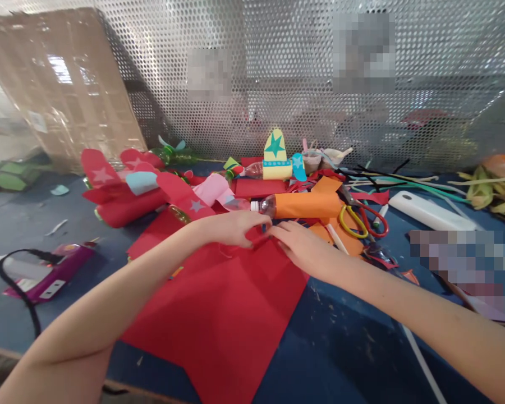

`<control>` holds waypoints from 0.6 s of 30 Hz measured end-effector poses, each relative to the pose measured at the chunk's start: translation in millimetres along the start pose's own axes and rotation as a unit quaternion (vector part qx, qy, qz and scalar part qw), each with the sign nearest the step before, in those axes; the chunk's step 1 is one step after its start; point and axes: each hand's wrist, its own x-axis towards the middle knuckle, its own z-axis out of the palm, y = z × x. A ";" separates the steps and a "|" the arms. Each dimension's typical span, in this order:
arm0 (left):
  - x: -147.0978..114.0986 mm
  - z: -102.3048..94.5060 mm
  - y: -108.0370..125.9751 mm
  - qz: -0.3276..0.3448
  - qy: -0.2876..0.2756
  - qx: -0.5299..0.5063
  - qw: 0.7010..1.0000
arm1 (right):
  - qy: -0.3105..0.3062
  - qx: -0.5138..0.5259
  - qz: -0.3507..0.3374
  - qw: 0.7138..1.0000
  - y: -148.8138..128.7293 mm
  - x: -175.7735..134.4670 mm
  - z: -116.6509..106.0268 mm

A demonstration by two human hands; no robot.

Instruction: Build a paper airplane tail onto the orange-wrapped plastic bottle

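My left hand and my right hand meet above a large red sheet of paper. Between their fingertips is a small red paper piece, pinched from both sides; part of it is hidden by the fingers. Just behind the hands lies a plastic bottle wrapped in orange paper, its white cap pointing left. Red paper shapes with stars stand to the left of my left hand. Scissors with yellow and red handles lie to the right of the bottle.
A yellow-wrapped bottle with a star fin lies farther back. At left are red-wrapped bottles and a purple box with a black cord. A white bar lies at right. Cardboard leans against the perforated metal wall.
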 end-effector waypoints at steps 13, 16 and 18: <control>-37.9 75.8 69.9 0.088 0.045 0.026 0.995 | -0.008 -0.115 0.076 0.990 51.8 -49.2 -29.2; -44.5 88.4 75.8 0.130 -0.009 0.043 0.991 | -0.009 -0.114 0.073 0.991 62.0 -52.2 -22.9; -46.3 91.0 72.6 0.133 -0.008 0.058 0.989 | 0.000 -0.116 0.075 0.990 63.6 -50.8 -20.5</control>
